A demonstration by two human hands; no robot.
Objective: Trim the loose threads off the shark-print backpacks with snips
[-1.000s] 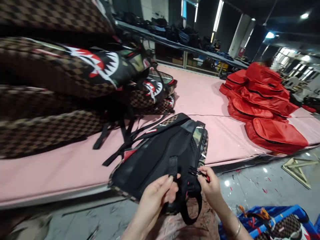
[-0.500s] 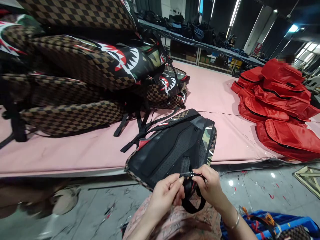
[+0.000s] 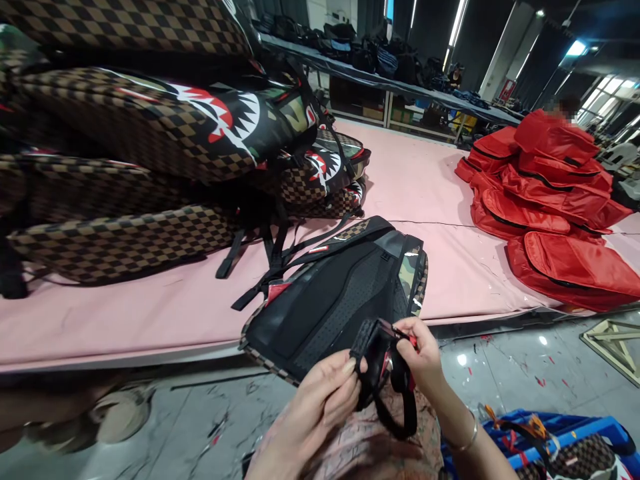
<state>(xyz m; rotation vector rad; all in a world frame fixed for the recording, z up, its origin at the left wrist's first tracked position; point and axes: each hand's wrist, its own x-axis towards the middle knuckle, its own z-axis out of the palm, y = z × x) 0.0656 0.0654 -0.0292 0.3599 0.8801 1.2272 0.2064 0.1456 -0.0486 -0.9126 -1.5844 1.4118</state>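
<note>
Pink table point(image 3: 180, 320), backpack point(image 3: 325, 303) face-down, long axis slanting toward far right

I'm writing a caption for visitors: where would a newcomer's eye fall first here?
The shiny red fabric bags heaped at right on the pink-covered table, most likely. At left looms a stack of brown-black checkered backpacks with white-toothed prints. Low centre, the left hand and right hand hold a black strapped piece by a black-padded backpack.
</note>
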